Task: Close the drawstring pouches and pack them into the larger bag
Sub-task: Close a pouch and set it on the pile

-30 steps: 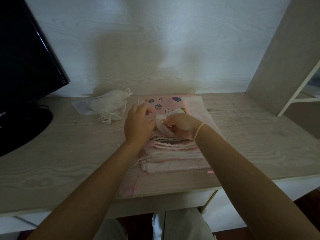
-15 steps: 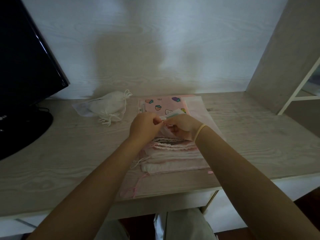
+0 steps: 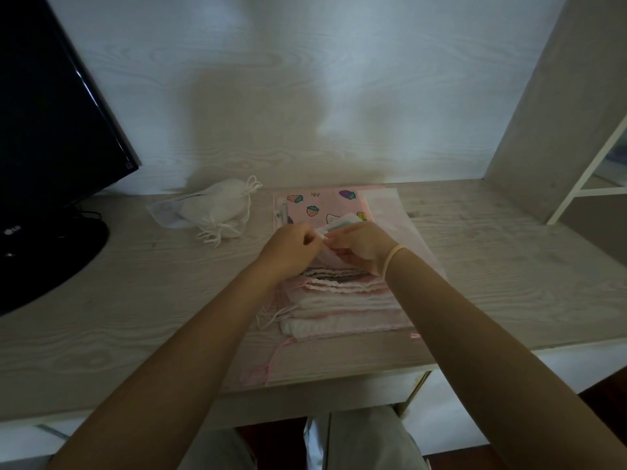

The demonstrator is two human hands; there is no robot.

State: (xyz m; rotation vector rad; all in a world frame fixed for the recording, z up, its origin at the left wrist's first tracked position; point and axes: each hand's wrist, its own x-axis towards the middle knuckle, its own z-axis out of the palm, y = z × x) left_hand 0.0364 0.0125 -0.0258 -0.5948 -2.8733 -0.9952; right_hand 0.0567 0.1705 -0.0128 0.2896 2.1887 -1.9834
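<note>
Head view was all we had: our left hand [image 3: 288,251] and right hand [image 3: 359,244] met over the stack of pouches [image 3: 342,300], both curled and pinching the mouth of a thin white pouch [image 3: 334,228], apparently at its string. We judged we were closing that pouch; next we needed a firm outward pull on the cords. A cinched white pouch [image 3: 217,210] lay apart on the desk [image 3: 135,300], near the strawberry-print bag [image 3: 322,205].

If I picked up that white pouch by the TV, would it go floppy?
Probably. The white pouch looks like thin, soft cloth slumped on the desk, so it would likely sag. Its loose strings would dangle. It seems light, though its contents are hidden.
</note>
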